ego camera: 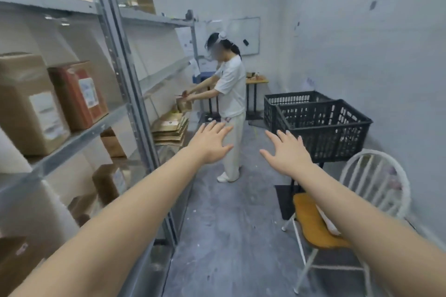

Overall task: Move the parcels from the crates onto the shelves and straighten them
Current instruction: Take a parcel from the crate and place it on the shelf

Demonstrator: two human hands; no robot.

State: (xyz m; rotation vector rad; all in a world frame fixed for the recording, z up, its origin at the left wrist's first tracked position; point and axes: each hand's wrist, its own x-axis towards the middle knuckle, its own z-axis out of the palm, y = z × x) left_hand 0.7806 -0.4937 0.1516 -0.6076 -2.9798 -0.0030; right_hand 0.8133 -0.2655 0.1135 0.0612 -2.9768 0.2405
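Left hand (pixel 210 144), right hand (pixel 287 153) empty, fingers spread, mid-frame. Boxed parcels (pixel 31 103) at left: likely rigid, light; grip opposite side faces.

Shelves (pixel 79 132) with parcels (pixel 31 106) at left, crates (pixel 321 125) right, chair (pixel 337 214) before them

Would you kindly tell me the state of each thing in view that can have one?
Left hand: open, fingers spread, holding nothing.
Right hand: open, fingers spread, holding nothing.
Near crate: upright, contents unclear.
Far crate: upright, contents hidden.
Brown box: upright on the shelf.
Red box: upright beside it.
Flat parcels: stacked, edges uneven.
Chair: upright, unoccupied.
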